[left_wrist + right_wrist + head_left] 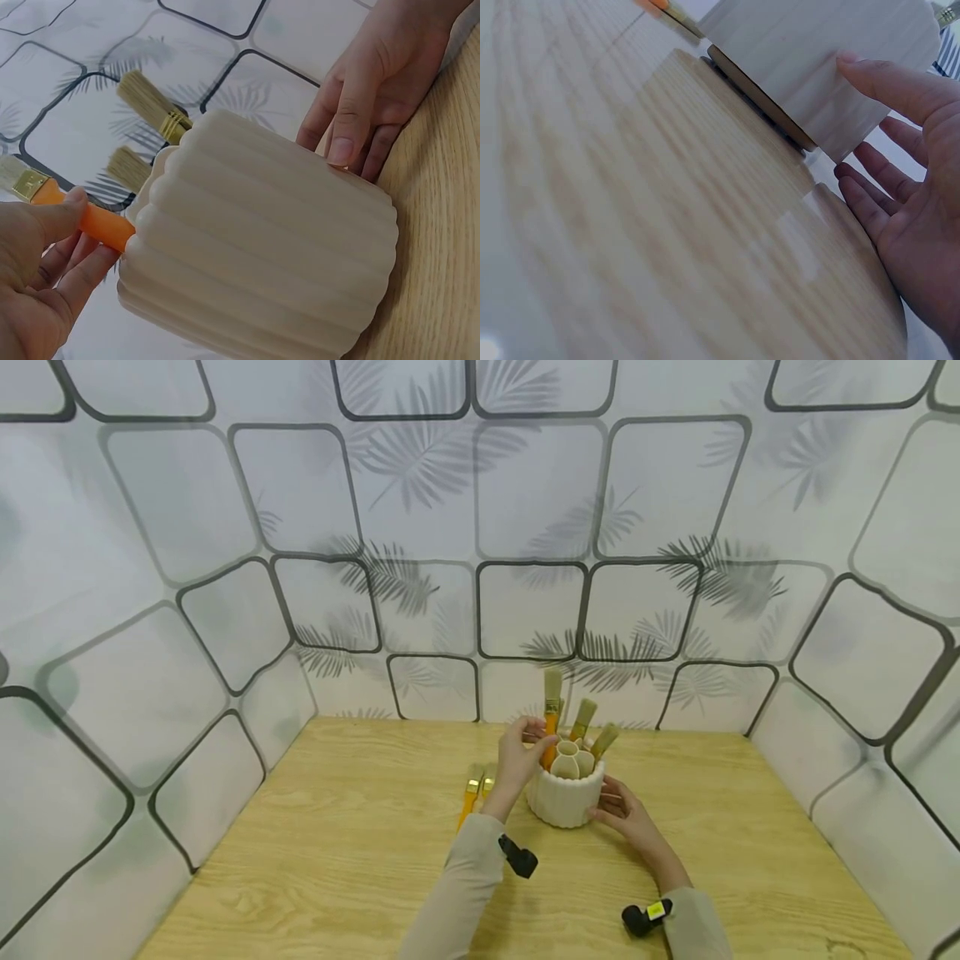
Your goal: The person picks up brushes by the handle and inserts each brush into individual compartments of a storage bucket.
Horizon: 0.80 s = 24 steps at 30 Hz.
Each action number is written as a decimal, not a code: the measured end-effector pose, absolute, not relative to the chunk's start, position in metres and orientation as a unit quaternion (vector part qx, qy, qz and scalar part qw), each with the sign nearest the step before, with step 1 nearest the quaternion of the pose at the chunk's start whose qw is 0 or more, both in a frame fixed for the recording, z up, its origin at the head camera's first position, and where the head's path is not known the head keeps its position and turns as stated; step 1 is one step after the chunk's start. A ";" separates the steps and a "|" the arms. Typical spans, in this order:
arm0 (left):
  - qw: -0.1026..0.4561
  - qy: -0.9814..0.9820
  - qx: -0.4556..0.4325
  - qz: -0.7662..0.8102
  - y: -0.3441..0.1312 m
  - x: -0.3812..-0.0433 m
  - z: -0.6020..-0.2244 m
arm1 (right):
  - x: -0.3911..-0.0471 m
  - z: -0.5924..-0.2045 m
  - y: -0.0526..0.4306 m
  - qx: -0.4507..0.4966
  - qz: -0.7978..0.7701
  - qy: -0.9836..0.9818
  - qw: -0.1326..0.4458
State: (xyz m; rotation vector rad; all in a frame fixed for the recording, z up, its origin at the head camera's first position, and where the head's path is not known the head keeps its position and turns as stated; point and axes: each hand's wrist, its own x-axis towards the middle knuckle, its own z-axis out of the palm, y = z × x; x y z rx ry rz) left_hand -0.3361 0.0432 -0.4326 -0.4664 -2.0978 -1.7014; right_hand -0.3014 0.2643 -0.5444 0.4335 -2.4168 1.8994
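My left hand (517, 760) pinches a paintbrush (552, 714) by its orange handle, bristles up. The handle's lower end is inside a cream ribbed brush pot (564, 800) with rounded compartments. Other brushes (583, 720) stand in the pot, leaning with bristles upward. Against the pot's right side rests my right hand (633, 822). In the right wrist view its thumb (877, 75) touches the wall and its loosely bent fingers lie near the base. The left wrist view shows the orange handle (109, 227) between thumb and fingers at the rim; its tip is hidden.
Two orange-handled brushes (470, 793) lie on the wooden table (360, 860) left of the pot, partly behind the left forearm. A patterned wall (420, 610) rises behind the table, with more panels on both sides.
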 end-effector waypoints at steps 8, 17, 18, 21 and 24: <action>0.189 -0.754 -0.173 -0.604 0.042 -0.337 -0.436 | -0.302 -0.544 0.264 0.135 0.611 -0.780 0.021; 0.187 -0.764 -0.169 -0.595 0.042 -0.338 -0.438 | -0.300 -0.541 0.262 0.140 0.620 -0.772 0.015; 0.185 -0.764 -0.166 -0.596 0.041 -0.337 -0.439 | -0.300 -0.541 0.262 0.141 0.621 -0.771 0.016; 0.174 -0.756 -0.154 -0.612 0.040 -0.337 -0.439 | -0.300 -0.542 0.262 0.146 0.620 -0.771 0.018; 0.163 -0.751 -0.146 -0.623 0.037 -0.336 -0.441 | -0.302 -0.545 0.263 0.146 0.619 -0.771 0.023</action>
